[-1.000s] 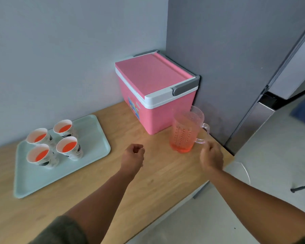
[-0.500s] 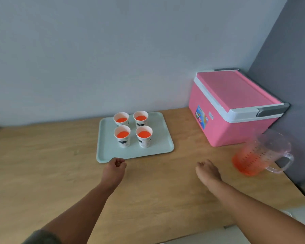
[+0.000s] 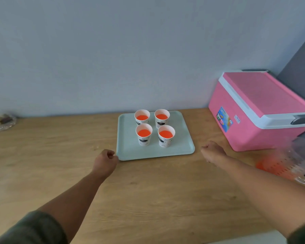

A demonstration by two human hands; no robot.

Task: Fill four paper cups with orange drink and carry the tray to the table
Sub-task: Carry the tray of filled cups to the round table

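At about nine o'clock a small glass dish point(image 3: 2, 121) sits by the wall. The left hand point(image 3: 105, 160) is curled into a loose fist with nothing in it, right at the near left corner of the tray point(image 3: 181, 147); I cannot tell if it touches. The tray lies in the middle of the counter point(image 3: 60, 164). On it stand four cups point(image 3: 154, 128), all filled with orange drink. So the pouring looks done, and picking up comes next. The right hand point(image 3: 212, 152) hangs loosely curled, empty, near the tray's right corner but apart. At three o'clock are a pink cooler point(image 3: 259, 110) and the jug point(image 3: 289, 162). Both hands need to grip the tray's sides and lift it flat, slowly.
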